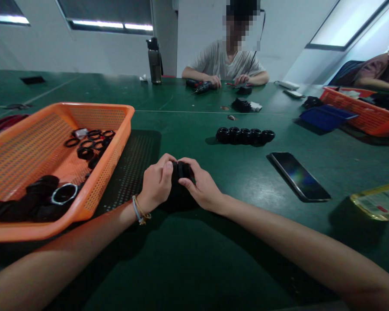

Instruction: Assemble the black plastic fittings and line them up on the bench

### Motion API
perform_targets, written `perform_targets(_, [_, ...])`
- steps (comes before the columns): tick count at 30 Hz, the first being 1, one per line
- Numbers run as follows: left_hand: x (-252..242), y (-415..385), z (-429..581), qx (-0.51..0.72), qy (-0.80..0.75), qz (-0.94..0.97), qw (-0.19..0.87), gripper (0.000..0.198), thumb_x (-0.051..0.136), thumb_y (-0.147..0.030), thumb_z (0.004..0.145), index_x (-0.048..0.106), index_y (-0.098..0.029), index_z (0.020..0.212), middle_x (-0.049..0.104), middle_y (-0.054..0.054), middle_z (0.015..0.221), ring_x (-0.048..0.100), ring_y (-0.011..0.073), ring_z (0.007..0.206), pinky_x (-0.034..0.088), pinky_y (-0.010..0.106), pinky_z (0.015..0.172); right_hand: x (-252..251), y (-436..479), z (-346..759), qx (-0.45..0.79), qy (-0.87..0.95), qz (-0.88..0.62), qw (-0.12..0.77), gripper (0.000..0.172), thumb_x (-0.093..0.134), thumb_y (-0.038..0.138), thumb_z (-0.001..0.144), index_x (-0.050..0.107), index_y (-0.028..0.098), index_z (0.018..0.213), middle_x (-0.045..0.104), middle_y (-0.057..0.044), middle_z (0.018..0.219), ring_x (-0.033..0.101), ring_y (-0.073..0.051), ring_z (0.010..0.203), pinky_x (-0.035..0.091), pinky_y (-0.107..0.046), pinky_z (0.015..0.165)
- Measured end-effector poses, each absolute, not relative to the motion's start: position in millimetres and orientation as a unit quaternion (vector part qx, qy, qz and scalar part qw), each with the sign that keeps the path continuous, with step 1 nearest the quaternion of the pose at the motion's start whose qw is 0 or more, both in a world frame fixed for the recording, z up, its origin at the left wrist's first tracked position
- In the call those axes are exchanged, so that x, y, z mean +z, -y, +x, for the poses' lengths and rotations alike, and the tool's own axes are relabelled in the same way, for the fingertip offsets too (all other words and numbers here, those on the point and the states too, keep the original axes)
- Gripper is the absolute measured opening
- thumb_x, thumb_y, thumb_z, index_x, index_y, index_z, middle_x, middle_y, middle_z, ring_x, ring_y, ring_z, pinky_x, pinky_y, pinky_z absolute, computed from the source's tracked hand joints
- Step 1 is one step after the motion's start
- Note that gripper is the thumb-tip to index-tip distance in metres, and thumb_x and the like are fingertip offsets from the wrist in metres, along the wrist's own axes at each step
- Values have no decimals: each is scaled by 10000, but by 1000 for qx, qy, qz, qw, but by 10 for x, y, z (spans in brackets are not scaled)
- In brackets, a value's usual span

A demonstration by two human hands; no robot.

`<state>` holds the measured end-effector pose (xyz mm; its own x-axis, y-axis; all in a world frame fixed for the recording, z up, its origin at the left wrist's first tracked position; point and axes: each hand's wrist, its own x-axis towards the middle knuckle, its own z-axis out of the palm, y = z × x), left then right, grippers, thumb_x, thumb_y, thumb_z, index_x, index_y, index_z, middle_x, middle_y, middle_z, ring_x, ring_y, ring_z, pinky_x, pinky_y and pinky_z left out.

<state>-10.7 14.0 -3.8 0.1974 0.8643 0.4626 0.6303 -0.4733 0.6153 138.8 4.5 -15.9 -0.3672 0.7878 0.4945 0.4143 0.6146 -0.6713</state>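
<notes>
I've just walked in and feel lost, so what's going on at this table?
A person is holding a small black part between the left hand and right hand, fingers partly hiding it. On the left, an orange basket holds black rings and other dark pieces. Beyond the hands, to the right, sits a row of shiny black parts; nearer, a phone lies on the green table.

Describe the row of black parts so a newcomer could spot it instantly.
On the green table, look past the right hand, beyond and left of the phone. The row of black parts there is glossy and knobbly, unlike the flat phone.
</notes>
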Motion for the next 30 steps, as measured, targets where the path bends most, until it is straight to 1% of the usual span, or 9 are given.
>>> perform_targets(4, [-92,-159,-67,440,-483,704,278,411,190,-399,892,500,-200,712,513,7,604,514,162,570,400,270,547,-206,-131,1447,127,842,-326,410,448,353,534,905,414,172,1160,621,-146,1078,621,-249,946,525,-416,778])
perform_targets(6, [-113,-169,-60,451,-475,689,310,399,204,-399,891,498,-199,710,515,7,612,513,160,586,416,270,567,-219,-141,1458,102,854,-316,401,431,344,514,915,408,182,1181,616,-146,1108,610,-255,991,514,-445,825])
perform_targets(8, [-126,-172,-58,452,-473,689,312,390,213,-387,890,502,-199,708,526,12,618,522,165,606,428,276,592,-227,-138,1460,95,860,-314,391,417,341,500,920,402,192,1195,611,-143,1124,605,-256,1004,505,-465,850])
perform_targets(10, [-129,-164,-60,447,-480,697,290,388,214,-373,892,507,-200,705,538,17,614,537,173,618,435,286,615,-234,-128,1453,100,859,-321,387,422,338,509,918,399,195,1194,609,-143,1123,606,-257,1000,508,-469,843])
perform_targets(13, [-119,-133,-61,433,-502,710,238,414,202,-357,897,531,-199,703,553,28,591,556,186,609,438,300,623,-238,-99,1427,107,845,-336,402,455,315,544,910,402,178,1165,614,-155,1083,618,-260,964,526,-449,791])
perform_targets(18, [-67,-70,-70,416,-517,730,163,460,168,-321,908,574,-190,737,595,46,597,579,184,587,419,283,573,-202,-9,1366,140,817,-354,433,430,306,547,910,395,186,1124,616,-133,1013,630,-242,882,532,-406,725])
perform_targets(21, [-33,-47,-83,400,-511,750,128,480,151,-312,912,590,-183,767,589,40,585,559,169,534,388,267,525,-169,48,1336,174,794,-379,442,372,347,507,909,396,193,1102,618,-111,972,631,-224,814,527,-384,694])
perform_targets(24, [-11,-42,-91,387,-506,764,98,504,134,-312,912,602,-176,782,567,31,555,533,160,481,360,259,489,-143,90,1315,209,772,-400,448,316,392,441,897,403,189,1087,621,-103,965,627,-216,786,520,-372,684])
perform_targets(30, [-17,-72,-113,363,-497,788,34,518,109,-297,916,600,-169,810,603,40,578,562,161,496,376,260,506,-112,128,1271,264,727,-441,455,265,425,377,877,433,184,1058,634,-84,895,620,-206,737,505,-348,644])
